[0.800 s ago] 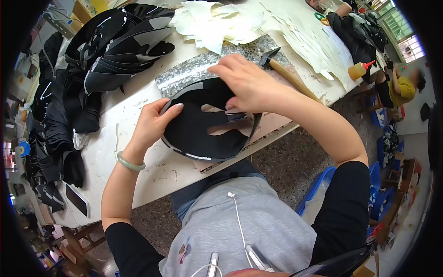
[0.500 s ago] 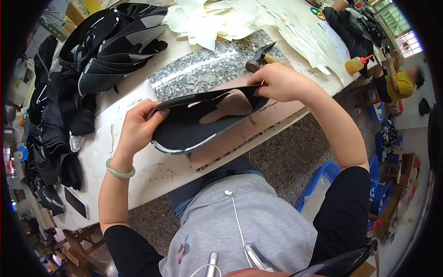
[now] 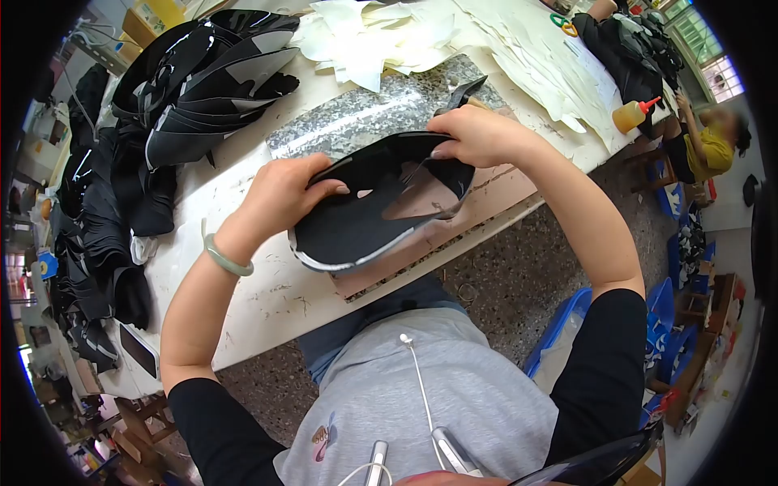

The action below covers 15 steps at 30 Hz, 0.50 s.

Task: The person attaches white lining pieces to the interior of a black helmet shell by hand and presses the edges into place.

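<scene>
The left grip [image 3: 284,193] pinches the left side of a black piece [image 3: 348,231] with its thumb inside. The right grip [image 3: 476,139] pinches the top edge on the right. The black piece is over a pink board [image 3: 365,282] by the tabletop's [image 3: 263,312] near edge. Just behind are a speckled slab [image 3: 344,123] and a hammer [image 3: 465,92]. White sheets [image 3: 377,40] lie farther back.

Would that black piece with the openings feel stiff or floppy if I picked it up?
The black piece is probably bendy: it bows into a curve between the left hand and right hand. It looks thin at the edges, so likely light. Its openings may let it sag if held at one end.
</scene>
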Available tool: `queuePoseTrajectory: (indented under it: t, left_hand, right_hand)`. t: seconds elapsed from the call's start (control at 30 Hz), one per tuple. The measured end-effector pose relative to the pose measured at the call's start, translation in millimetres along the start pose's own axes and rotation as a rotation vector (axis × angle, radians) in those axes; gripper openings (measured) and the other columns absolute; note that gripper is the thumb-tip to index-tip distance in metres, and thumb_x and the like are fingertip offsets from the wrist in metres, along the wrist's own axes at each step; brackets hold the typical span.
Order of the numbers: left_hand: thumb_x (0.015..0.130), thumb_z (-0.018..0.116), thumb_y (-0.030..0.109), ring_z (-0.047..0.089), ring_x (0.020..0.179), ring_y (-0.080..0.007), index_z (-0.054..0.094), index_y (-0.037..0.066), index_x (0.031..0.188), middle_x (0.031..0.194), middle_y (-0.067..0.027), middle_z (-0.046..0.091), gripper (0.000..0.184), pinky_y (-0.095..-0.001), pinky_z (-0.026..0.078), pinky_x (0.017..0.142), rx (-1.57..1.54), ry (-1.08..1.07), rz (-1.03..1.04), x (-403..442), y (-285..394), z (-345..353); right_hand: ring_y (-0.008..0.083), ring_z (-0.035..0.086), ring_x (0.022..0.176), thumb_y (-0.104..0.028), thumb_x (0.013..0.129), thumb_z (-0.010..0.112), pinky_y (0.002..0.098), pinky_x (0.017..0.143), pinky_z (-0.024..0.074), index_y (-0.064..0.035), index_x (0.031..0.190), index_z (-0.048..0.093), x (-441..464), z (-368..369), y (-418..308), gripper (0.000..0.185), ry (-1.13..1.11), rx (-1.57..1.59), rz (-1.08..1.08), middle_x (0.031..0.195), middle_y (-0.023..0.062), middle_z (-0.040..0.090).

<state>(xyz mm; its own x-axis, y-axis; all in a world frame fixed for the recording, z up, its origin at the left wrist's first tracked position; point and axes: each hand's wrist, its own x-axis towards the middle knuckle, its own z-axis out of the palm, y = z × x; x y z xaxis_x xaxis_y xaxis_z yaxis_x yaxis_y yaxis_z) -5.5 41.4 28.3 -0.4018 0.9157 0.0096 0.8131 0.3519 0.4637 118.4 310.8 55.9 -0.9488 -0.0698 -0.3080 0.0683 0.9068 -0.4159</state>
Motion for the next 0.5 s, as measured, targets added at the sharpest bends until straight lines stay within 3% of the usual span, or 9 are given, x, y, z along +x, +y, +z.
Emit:
queuePoseTrajectory:
  t: [0.1,0.13,0.23,0.3,0.4,0.5]
  left_hand:
    - [0.081,0.072,0.024,0.059,0.065,-0.0368,0.059,0.005,0.08,0.066,-0.0166,0.06,0.024,-0.0422,0.046,0.058,-0.056,0.126,0.107,-1.6,-8.5,10.6]
    - [0.083,0.071,0.021,0.058,0.063,-0.0365,0.061,0.004,0.081,0.065,-0.0173,0.059,0.019,-0.0408,0.046,0.057,-0.078,0.136,0.135,-0.4,-13.5,9.2]
    - [0.083,0.07,0.019,0.057,0.061,-0.0376,0.062,0.003,0.081,0.067,-0.0181,0.059,0.018,-0.0408,0.046,0.055,-0.169,0.069,0.127,1.9,-12.8,-1.3]
    - [0.085,0.068,0.018,0.049,0.051,-0.0316,0.063,-0.002,0.079,0.06,-0.0181,0.055,0.021,-0.0371,0.043,0.051,-0.181,0.02,0.072,4.3,-6.7,-8.8]
    - [0.087,0.066,0.019,0.041,0.047,-0.0253,0.063,-0.004,0.078,0.055,-0.0169,0.051,0.025,-0.0341,0.04,0.049,-0.214,-0.061,-0.107,7.4,3.8,-18.2]
    - [0.088,0.065,0.019,0.038,0.047,-0.0232,0.064,-0.004,0.079,0.054,-0.0163,0.051,0.024,-0.0331,0.039,0.049,-0.28,-0.071,-0.17,6.8,13.2,-18.4]
  right_hand:
    - [0.035,0.062,0.085,-0.024,0.084,0.068,0.0408,0.075,0.0471,-0.003,0.099,0.063,1.1,-1.7,4.2,0.026,0.004,-0.043,-0.008,0.086,0.0186,0.065]
    - [0.035,0.062,0.084,-0.026,0.084,0.069,0.0409,0.074,0.0469,-0.0039,0.098,0.063,2.4,-2.1,5.7,0.027,-0.004,-0.038,-0.008,0.084,0.0185,0.065]
    - [0.0342,0.062,0.084,-0.028,0.083,0.07,0.0414,0.074,0.0469,-0.005,0.098,0.064,7.7,-8.2,-0.4,0.028,-0.048,-0.07,0.026,0.082,0.0172,0.064]
    - [0.0327,0.061,0.087,-0.025,0.082,0.07,0.0424,0.076,0.0471,-0.0038,0.1,0.063,10.5,-16.2,-15.0,0.029,-0.116,-0.152,0.098,0.086,0.0152,0.063]
    - [0.0305,0.06,0.093,-0.014,0.08,0.068,0.0416,0.079,0.0483,-0.0017,0.104,0.061,13.3,16.1,-19.2,0.028,0.586,-0.303,-0.38,0.095,0.0125,0.061]
    - [0.0289,0.058,0.096,-0.004,0.076,0.064,0.0376,0.081,0.0498,-0.0001,0.108,0.058,4.3,18.7,-56.6,0.032,0.58,-0.226,-0.533,0.1,0.0108,0.057]
